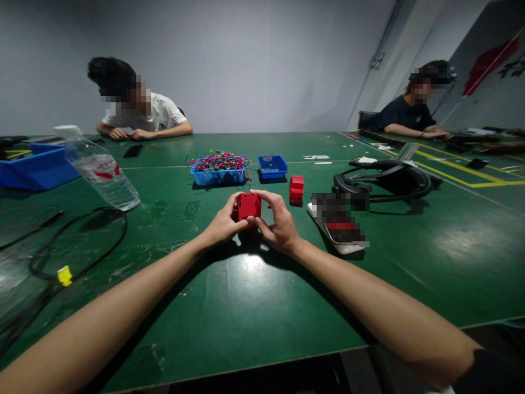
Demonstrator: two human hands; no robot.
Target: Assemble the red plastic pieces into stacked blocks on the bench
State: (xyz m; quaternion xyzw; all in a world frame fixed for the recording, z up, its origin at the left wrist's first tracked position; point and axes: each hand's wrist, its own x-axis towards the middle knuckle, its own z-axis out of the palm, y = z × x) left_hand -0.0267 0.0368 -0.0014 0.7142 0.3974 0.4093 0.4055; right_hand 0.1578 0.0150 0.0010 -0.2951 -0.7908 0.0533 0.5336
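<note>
A small red plastic block [249,207] is held between my two hands, just above the green table. My left hand [223,221] grips its left side, the thumb along the lower edge. On the other side, my right hand [281,221] has its index finger at the top corner and its thumb at the bottom corner. A second red plastic piece [296,190] stands on the table right of my hands. Beyond the block are a blue tray [219,177] heaped with thin coloured wires [219,161] and a smaller blue tray [273,169].
A water bottle [102,169] stands left, near a looped black cable [123,232] and a blue bin [41,167]. To the right lie a phone-like device [340,230] and a black headset [385,180]. Two people [151,112] sit across the green table [246,317].
</note>
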